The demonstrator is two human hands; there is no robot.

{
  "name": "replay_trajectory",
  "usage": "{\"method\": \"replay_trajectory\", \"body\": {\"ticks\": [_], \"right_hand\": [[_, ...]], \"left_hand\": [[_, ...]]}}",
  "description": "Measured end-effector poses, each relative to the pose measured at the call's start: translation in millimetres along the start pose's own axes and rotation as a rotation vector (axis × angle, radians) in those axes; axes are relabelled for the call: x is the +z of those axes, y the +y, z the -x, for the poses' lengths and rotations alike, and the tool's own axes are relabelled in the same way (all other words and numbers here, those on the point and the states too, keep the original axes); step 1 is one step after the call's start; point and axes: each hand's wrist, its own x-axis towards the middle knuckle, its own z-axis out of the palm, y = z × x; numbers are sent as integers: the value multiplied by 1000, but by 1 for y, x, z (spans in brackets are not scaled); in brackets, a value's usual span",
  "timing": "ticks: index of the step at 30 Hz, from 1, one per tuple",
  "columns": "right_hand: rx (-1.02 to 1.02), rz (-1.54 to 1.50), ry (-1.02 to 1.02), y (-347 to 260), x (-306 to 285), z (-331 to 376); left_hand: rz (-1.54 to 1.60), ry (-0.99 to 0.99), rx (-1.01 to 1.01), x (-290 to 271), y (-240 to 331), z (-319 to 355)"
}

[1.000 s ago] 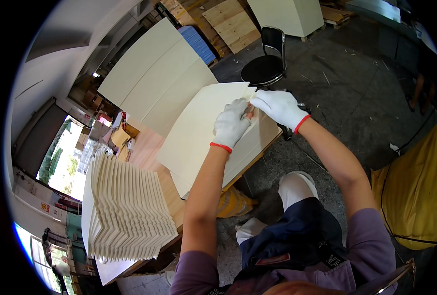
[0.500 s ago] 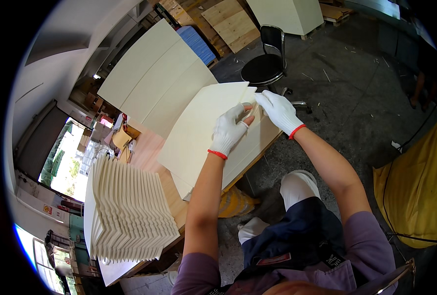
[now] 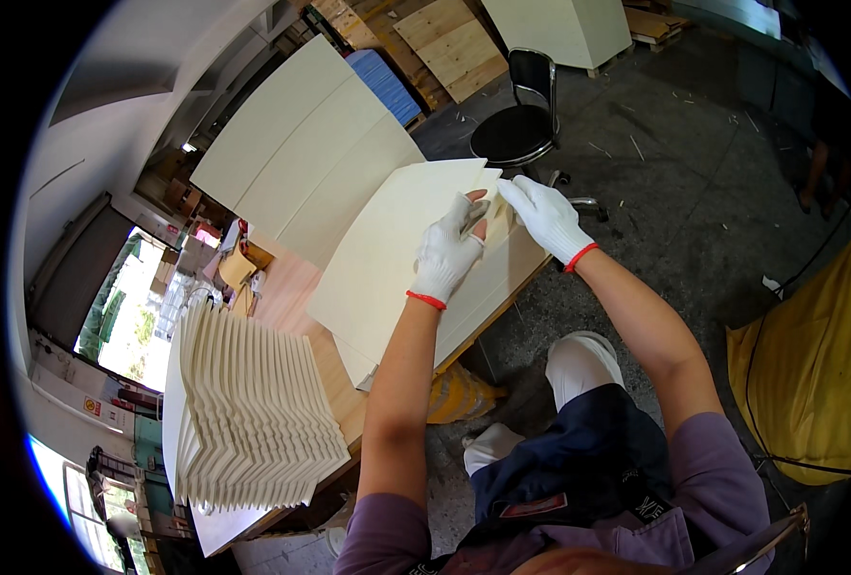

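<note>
Large cream sheets (image 3: 387,254) of board or foam lie in a stack on the table. My left hand (image 3: 447,251), in a white knit glove with bare thumb and fingertip showing, rests over the top sheet near its right edge. Its thumb and forefinger are apart with a gap between them. At the far right corner, my right hand (image 3: 538,213), also gloved in white, has its fingers together over the sheets' edge and grips it. A narrow raised piece of cream material (image 3: 499,213) shows between the two hands; its lower part is hidden.
A fanned pile of folded cream sheets (image 3: 253,412) stands on the wooden table (image 3: 286,297) at the left. Beyond the stack leans a large cream panel (image 3: 301,144). A black chair (image 3: 516,134) stands past the far corner. Yellow cloth (image 3: 808,374) hangs at right.
My left forefinger and thumb have shifted slightly at the sheet's edge. My right hand stays at the corner, almost unmoved.
</note>
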Motion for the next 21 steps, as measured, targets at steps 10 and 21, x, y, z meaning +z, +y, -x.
{"method": "replay_trajectory", "body": {"ticks": [10,21], "right_hand": [[-40,54,37,5,3,0],[-65,33,53,7,4,1]], "left_hand": [[-177,-127,-23,-3,7,-2],[-30,-6,24,3,3,0]]}}
